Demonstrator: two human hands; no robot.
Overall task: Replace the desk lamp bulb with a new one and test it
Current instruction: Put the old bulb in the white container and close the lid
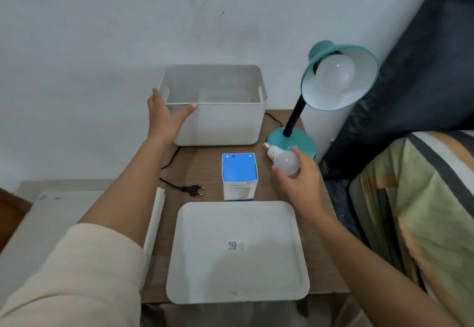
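Desk [197,165]: L hand [164,116] fingers spread on bin [223,126]; R hand [302,180] fingers pinching bulb [286,162].

I can read almost nothing here. The white lid [237,251] at the near edge of the table carries a small QR-code sticker with fine print too small for me to read. The blue-topped bulb box [239,176] has a line of upside-down lettering on its white front, blurred beyond reading.

lamp [338,75] teal, black neck; bin [223,124] white; box [239,170] blue-white; table [197,165] brown woodgrain
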